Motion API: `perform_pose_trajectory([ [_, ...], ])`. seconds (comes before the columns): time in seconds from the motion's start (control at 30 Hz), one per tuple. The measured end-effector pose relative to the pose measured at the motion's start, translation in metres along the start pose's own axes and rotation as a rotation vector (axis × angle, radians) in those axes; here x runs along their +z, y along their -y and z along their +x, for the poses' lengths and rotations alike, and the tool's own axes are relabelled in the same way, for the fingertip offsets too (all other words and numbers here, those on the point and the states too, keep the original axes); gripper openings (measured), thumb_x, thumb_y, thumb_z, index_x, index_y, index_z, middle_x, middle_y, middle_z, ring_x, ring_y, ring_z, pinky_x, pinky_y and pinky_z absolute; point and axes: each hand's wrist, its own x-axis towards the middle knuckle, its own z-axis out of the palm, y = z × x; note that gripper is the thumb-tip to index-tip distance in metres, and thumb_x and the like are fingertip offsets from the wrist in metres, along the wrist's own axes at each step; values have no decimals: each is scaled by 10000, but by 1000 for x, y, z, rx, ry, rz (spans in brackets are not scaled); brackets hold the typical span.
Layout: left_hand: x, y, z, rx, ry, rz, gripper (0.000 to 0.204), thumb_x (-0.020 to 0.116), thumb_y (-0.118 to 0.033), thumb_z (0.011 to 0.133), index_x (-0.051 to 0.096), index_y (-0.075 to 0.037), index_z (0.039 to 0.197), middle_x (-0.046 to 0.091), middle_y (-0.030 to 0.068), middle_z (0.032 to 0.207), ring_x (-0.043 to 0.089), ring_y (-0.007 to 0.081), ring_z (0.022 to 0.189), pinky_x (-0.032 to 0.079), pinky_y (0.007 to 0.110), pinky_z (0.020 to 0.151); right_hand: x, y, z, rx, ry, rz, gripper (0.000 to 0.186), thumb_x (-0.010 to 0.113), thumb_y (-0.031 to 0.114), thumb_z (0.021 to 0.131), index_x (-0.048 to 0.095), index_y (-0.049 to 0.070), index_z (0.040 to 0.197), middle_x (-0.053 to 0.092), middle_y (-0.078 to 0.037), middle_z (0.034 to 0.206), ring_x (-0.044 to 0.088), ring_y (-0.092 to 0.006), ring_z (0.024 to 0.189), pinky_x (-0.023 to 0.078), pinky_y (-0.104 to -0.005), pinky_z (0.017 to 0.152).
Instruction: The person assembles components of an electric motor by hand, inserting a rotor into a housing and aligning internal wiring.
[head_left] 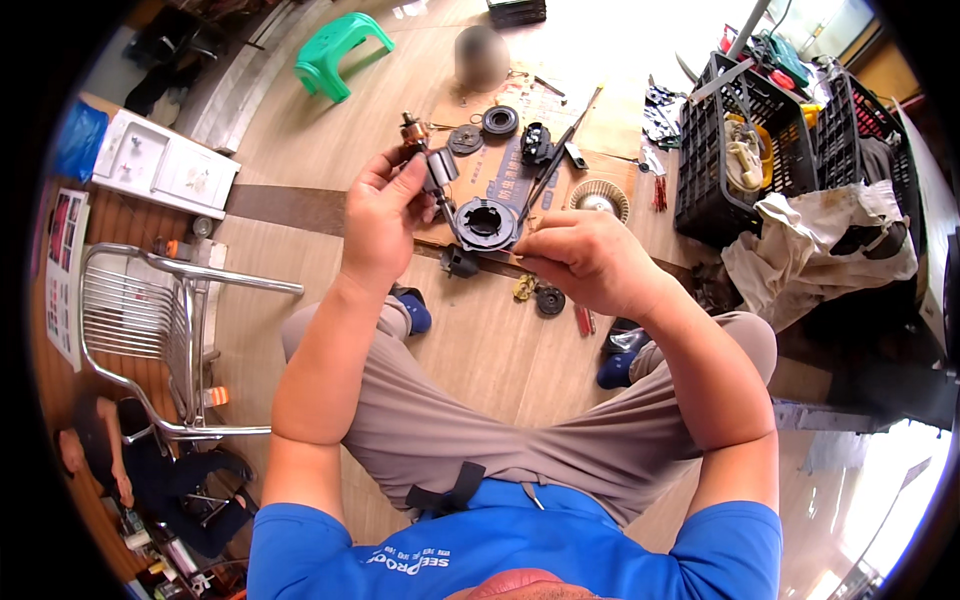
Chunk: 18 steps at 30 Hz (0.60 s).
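Note:
My left hand (388, 205) grips a motor armature (439, 169) with a copper commutator, held tilted with that end up. Below its shaft is a round dark housing (470, 235) with a large central hole, over the cardboard (600, 160). My right hand (590, 260) is closed in a pinch by the housing's right edge; what its fingertips hold is too small to make out. Around them lie a black ring (500, 120), a round plate (464, 140), a black part (536, 143), long dark tools (560, 145), a metal fan wheel (600, 195) and a black cup-shaped part (458, 262).
Black crates (720, 190) with cloth and tools stand at right. A green stool (335, 55), white cabinet (150, 165) and steel chair (175, 270) are at left. Another person (180, 500) sits at lower left. Small parts (550, 300) lie between my feet.

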Motion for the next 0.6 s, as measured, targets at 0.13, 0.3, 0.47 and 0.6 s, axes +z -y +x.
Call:
perform_pose_trajectory([
  [0.13,-19,-7,4,-1,109,-196,254,531,-245,978,569,-41,1125,650,66,907,562,122,706,422,250,566,10,-19,-4,241,170,-287,116,574,163,874,641,74,842,622,-130,740,631,-336,757,498,-433,675],
  [0.3,-30,-22,7,26,19,-349,257,507,-258,987,574,-45,1116,656,85,950,573,143,780,417,263,592,8,-24,1,377,107,-228,187,567,202,893,667,46,870,653,-172,774,637,-368,799,496,-455,732],
  [0.47,-23,-19,5,50,107,-235,323,539,-254,973,536,-38,1212,652,89,1019,572,145,766,440,271,607,5,-21,-1,339,240,-29,321,609,215,908,599,26,1167,642,-227,995,617,-350,967,486,-383,824],
  [0.6,-6,-2,-9,32,279,-51,438,625,-216,926,490,-48,1307,625,106,1168,624,166,892,471,250,631,2,-13,7,344,192,264,550,594,210,934,393,-18,1392,572,-210,1249,559,-266,1158,441,-347,962],
])
